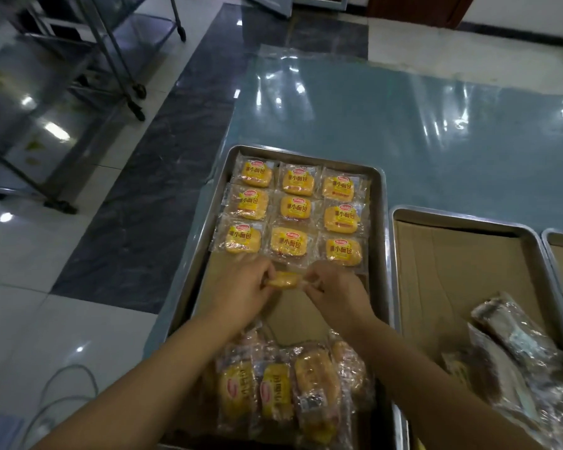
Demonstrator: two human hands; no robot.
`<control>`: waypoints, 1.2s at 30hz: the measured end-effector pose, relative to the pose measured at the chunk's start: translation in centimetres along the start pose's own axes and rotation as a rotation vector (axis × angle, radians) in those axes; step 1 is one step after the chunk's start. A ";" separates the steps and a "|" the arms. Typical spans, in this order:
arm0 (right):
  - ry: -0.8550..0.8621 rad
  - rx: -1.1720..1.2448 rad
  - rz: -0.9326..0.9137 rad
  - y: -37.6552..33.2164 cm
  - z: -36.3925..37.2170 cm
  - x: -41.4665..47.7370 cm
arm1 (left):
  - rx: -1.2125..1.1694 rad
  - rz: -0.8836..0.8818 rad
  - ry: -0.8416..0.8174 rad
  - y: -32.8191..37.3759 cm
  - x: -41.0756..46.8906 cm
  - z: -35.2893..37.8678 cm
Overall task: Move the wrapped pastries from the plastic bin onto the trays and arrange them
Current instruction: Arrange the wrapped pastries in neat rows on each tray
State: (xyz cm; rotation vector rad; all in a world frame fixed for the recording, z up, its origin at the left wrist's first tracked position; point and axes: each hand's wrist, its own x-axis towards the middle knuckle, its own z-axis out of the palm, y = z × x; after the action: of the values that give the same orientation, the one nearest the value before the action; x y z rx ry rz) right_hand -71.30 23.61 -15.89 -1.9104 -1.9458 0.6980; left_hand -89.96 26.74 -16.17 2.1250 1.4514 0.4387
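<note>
You are standing in a food-packing workroom, something like a bakery's back room. From 12 to 2 o'clock a bench point(338, 131) under a shiny plastic sheet point(468, 102) carries steel baking trays point(383, 203) lined with cardboard point(452, 271). One tray holds neat rows of identical wrapped pastries point(295, 207). At 10 o'clock a wheeled steel rack point(46, 92) stands on a polished tile floor point(23, 254).

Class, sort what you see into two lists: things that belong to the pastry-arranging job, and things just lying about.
Job: left hand and right hand, both pinching the held pastry; nine arranged pastries; first tray; loose pastry pile; cardboard-lined second tray.
Lying about: metal trolley; floor cable.
</note>
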 end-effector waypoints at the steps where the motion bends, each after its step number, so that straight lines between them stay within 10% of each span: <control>1: 0.001 0.004 0.012 -1.1 1.0 0.2 | 0.046 0.014 0.041 -1.0 -0.5 -0.8; 36: -0.279 0.241 0.228 -3.9 6.0 -2.5 | 0.165 0.088 -0.013 -5.3 -3.7 -1.4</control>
State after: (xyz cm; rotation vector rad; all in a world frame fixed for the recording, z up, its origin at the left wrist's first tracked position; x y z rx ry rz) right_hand -77.68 20.45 -18.43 -1.9836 -1.7090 1.2635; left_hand -96.11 25.17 -18.08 2.3241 1.4347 0.3477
